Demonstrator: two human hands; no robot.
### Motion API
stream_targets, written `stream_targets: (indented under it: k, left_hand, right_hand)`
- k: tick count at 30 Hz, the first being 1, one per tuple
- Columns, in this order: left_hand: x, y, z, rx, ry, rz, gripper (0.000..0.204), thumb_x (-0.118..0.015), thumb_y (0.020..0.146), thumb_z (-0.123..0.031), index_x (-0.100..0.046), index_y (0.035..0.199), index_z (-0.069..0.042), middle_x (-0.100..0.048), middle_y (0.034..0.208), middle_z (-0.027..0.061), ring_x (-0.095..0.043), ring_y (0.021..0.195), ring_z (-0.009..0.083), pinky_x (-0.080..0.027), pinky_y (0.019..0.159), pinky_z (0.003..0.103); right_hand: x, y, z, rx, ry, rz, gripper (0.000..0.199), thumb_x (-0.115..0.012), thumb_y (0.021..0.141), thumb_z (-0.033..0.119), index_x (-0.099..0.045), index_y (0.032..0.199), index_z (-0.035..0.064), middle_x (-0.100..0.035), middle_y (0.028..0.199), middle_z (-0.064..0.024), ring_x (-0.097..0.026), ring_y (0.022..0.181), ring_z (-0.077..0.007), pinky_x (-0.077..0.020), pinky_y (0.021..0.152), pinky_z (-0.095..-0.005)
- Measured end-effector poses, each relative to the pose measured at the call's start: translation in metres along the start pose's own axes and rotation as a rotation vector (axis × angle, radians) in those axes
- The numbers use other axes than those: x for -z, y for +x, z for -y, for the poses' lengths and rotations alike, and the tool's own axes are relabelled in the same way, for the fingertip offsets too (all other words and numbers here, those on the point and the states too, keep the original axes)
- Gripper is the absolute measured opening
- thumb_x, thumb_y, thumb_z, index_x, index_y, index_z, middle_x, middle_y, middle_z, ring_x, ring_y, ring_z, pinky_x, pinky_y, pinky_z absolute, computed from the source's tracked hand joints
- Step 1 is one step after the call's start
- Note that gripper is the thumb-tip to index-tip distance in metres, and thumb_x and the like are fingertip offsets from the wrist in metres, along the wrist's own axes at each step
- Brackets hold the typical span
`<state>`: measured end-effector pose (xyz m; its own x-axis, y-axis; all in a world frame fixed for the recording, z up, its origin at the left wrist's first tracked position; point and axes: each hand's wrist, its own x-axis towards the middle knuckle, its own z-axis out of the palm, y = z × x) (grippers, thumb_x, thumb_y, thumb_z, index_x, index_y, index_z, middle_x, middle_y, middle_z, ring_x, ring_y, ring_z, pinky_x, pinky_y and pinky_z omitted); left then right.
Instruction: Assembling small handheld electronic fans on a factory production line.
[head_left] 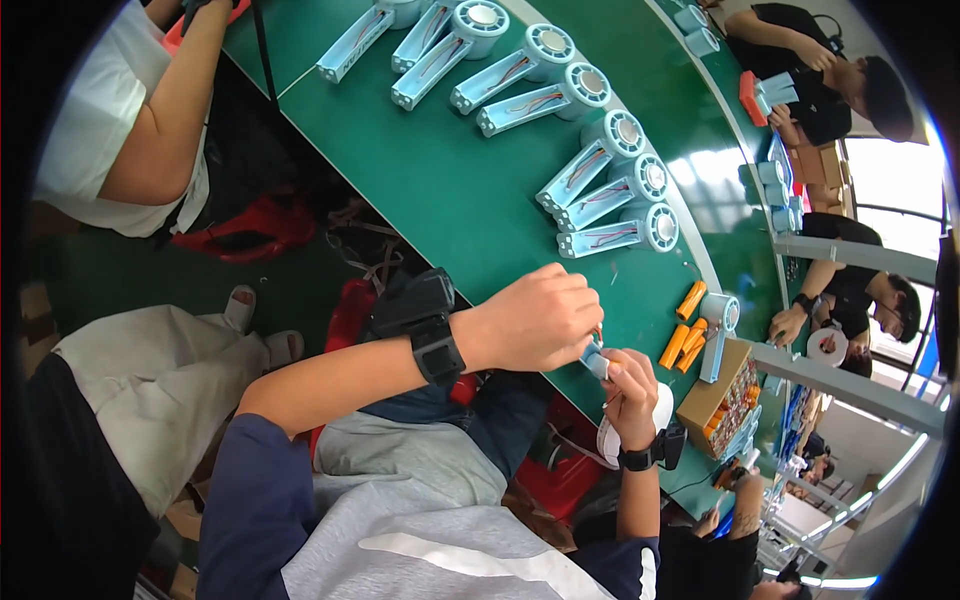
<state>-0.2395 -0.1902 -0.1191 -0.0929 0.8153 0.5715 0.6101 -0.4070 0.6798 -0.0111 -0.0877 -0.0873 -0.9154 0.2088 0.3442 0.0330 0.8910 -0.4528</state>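
Note:
My right hand (630, 388) pinches a small light-blue piece (595, 361) between thumb and fingers, above the front edge of the green table. My left hand (540, 318) is closed just beside it, knuckles up, its fingertips meeting at the near end of the piece. What the left fingers hold is hidden behind the hand. Beyond my hands stands a curved row of light-blue handheld fan bodies (612, 236), their handles open with thin wires inside. Orange cylindrical batteries (675, 346) lie to the right, next to another light-blue fan body (714, 340).
A cardboard box (722, 395) packed with orange batteries stands at the right on the green table (400, 160). Another person's arm (165, 130) is at the upper left. Co-workers sit across the table, near a roll of white tape (827, 346) and a red holder (752, 98).

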Motion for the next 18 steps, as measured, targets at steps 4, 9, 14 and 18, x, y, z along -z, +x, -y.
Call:
stream_targets:
  k: [4,9,14,18]
  left_hand:
    - [-0.006,0.0,0.0,0.001,0.06,0.028,0.011,-0.067,0.083,-0.013,-0.059,0.082,-0.005,-0.057,0.079,0.0061,-0.058,0.078,0.024,-0.045,0.074,0.036]
    - [-0.003,0.013,-0.004,0.039,0.045,0.063,0.01,-0.066,0.084,-0.012,-0.06,0.082,-0.005,-0.058,0.08,0.0062,-0.058,0.078,0.0243,-0.045,0.074,0.037]
    - [-0.003,0.025,-0.005,0.022,0.035,0.035,0.009,-0.065,0.083,-0.011,-0.06,0.08,-0.005,-0.059,0.079,0.0068,-0.059,0.078,0.0251,-0.045,0.073,0.037]
    - [-0.003,0.028,-0.007,0.002,0.053,0.015,0.011,-0.064,0.083,-0.013,-0.059,0.077,-0.006,-0.059,0.078,0.0073,-0.059,0.078,0.0252,-0.045,0.072,0.038]
  right_hand:
    - [0.005,0.012,0.018,-0.011,-0.34,0.087,0.04,-0.078,0.076,0.003,-0.062,0.113,0.0114,-0.069,0.108,-0.0099,-0.061,0.09,-0.03,-0.0497,0.073,-0.0413]
    - [0.022,0.047,0.025,-0.004,-0.449,0.177,0.028,-0.079,0.078,0.012,-0.066,0.103,0.0122,-0.067,0.099,-0.0067,-0.056,0.089,-0.0271,-0.0451,0.076,-0.0406]
    - [0.028,0.07,0.014,0.033,-0.408,0.304,0.019,-0.077,0.081,0.02,-0.067,0.097,0.0152,-0.059,0.083,-0.0027,-0.054,0.082,-0.0228,-0.0406,0.072,-0.0377]
    - [0.035,0.073,0.012,-0.007,-0.419,0.428,0.016,-0.075,0.083,0.026,-0.065,0.092,0.0167,-0.055,0.077,-0.0007,-0.052,0.076,-0.0207,-0.037,0.068,-0.0359]
